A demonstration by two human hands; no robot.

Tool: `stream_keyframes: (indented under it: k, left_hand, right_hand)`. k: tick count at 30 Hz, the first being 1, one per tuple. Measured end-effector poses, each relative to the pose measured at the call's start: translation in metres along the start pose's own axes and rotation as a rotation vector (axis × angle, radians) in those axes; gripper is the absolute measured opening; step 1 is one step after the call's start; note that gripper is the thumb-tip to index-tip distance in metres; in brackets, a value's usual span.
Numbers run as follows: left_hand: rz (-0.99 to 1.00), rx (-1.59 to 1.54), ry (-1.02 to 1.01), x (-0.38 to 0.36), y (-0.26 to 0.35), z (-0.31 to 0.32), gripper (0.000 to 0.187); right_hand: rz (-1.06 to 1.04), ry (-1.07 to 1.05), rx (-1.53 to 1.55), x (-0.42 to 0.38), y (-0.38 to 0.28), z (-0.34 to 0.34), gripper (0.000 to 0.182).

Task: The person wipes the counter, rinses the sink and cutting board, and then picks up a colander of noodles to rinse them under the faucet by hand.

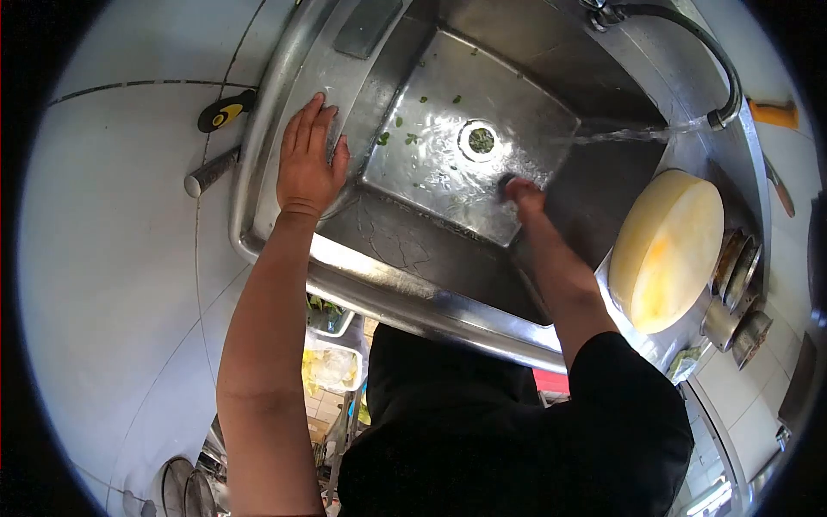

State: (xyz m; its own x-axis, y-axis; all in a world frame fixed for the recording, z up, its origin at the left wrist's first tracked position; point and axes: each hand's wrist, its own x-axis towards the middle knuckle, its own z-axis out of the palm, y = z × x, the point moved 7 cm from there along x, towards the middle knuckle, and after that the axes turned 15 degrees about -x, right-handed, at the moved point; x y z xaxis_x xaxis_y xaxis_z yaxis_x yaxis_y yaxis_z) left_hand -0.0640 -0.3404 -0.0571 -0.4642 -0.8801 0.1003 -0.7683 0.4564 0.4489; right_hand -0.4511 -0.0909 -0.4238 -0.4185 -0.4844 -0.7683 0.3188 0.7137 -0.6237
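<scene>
Left hand (310,157) rests palm down on the side ledge of the metal sink (413,290), its fingers stretched out nearly side by side and the thumb held apart, gripping nothing. Right hand (527,198) reaches down into the basin, beyond the near wall and close to the bottom, with its fingers drawn in beside a small dark thing; blur and glare hide whether they are clamped on it, so I cannot tell.

Biggest of all, the sink fills the middle of the view and lies under both hands, its bottom wet and shining. A thick, round, yellowish block (668,250) stands on edge by the sink's right side, near the right forearm. Above that block, the tap (731,77) curves over, and a stream of water (637,134) runs from its mouth toward the basin. Several metal pots (719,325) sit just beyond the block. Farther up on that side is a knife handle (775,114) in orange. The round drain (462,143) holds a clump of green bits. Close to the right fingertips is the dark thing (506,184), while small green leaves (382,138) lie scattered over the wet bottom, mostly left of the drain.
</scene>
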Motion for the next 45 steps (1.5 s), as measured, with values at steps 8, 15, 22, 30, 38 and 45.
stream_keyframes:
  k: [8, 15, 22, 30, 38, 45]
  left_hand:
    - [0.023, -0.035, 0.024, 0.0, -0.001, 0.0, 0.042]
    - [-0.003, -0.041, 0.026, -0.002, -0.002, -0.001, 0.042]
    - [0.007, -0.034, 0.025, -0.001, -0.002, 0.0, 0.042]
    - [0.022, -0.017, 0.016, 0.0, -0.001, 0.0, 0.041]
    - [0.005, -0.098, 0.025, 0.002, 0.003, -0.004, 0.041]
    - [-0.036, -0.007, -0.022, 0.002, 0.006, -0.005, 0.044]
  right_hand:
    - [0.061, 0.143, 0.258, 0.037, -0.165, -0.024, 0.018]
    - [-0.098, -0.087, 0.372, 0.034, -0.159, -0.012, 0.02]
    - [-0.028, -0.858, -1.114, -0.113, 0.038, 0.108, 0.041]
    - [-0.897, -1.238, -2.155, -0.106, 0.104, 0.14, 0.035]
    - [-0.047, -0.006, -0.945, -0.089, -0.004, 0.028, 0.025]
    - [-0.059, 0.068, 0.651, -0.011, -0.168, -0.041, 0.021]
